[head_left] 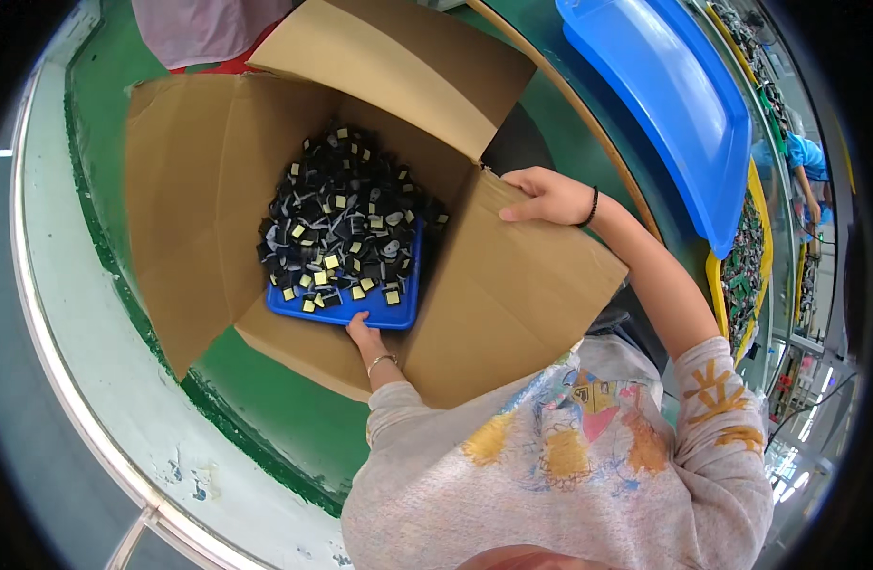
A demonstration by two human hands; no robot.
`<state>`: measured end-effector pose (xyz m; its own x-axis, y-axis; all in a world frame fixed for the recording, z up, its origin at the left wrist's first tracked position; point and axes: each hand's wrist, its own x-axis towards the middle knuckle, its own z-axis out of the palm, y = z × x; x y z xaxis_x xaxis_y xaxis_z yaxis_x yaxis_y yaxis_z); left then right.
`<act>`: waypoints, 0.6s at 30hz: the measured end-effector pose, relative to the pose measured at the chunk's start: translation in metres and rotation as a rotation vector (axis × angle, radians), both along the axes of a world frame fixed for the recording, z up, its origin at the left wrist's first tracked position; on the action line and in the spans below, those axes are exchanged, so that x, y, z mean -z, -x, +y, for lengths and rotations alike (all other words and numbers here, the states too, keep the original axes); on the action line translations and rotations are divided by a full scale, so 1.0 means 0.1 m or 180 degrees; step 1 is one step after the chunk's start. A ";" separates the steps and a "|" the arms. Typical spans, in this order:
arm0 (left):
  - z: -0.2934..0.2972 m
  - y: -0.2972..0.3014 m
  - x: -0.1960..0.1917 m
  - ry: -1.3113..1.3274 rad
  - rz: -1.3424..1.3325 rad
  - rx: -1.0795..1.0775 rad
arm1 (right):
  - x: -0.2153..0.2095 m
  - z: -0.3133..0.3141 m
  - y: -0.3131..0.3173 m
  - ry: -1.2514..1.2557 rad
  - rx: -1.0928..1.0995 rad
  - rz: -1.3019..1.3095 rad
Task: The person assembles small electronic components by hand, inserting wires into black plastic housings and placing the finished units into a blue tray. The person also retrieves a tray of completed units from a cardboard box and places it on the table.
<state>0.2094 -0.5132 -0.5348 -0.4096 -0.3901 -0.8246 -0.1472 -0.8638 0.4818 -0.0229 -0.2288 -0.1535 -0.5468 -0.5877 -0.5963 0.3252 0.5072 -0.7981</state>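
Blue tray (379,312): only the near rim shows; the rest lies buried under small black parts (346,214), each too small to identify.
Left hand (364,333): fingertips hidden at the tray rim; whether the grip is closed cannot be told.
Right hand (547,197): fingertips curl over a cardboard box (218,180) flap edge, out of sight.
Box floor: covered.
Blue bin (669,95): top cut by the picture edge.
Distant person (802,157): small, blurred.
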 end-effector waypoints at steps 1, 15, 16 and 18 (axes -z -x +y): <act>-0.06 0.07 -0.07 0.0072 0.0070 0.0014 | 0.01 -0.03 0.03 -0.0004 -0.0014 0.0017; -0.85 1.06 -1.51 0.0717 0.0739 0.0892 | 0.09 0.10 0.16 -0.0348 -0.0111 0.0832; -0.90 1.01 -1.57 0.0800 0.0714 0.0913 | 0.10 0.06 0.20 -0.0478 -0.0152 0.0948; -0.96 0.90 -1.75 0.0889 0.0632 0.0896 | 0.16 0.06 0.28 -0.0790 -0.0207 0.1124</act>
<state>0.1198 -0.6097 -0.3600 -0.6716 -0.4374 -0.5981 -0.2392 -0.6360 0.7337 -0.0508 -0.2230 -0.1696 -0.7091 -0.4901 -0.5069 0.0153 0.7081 -0.7060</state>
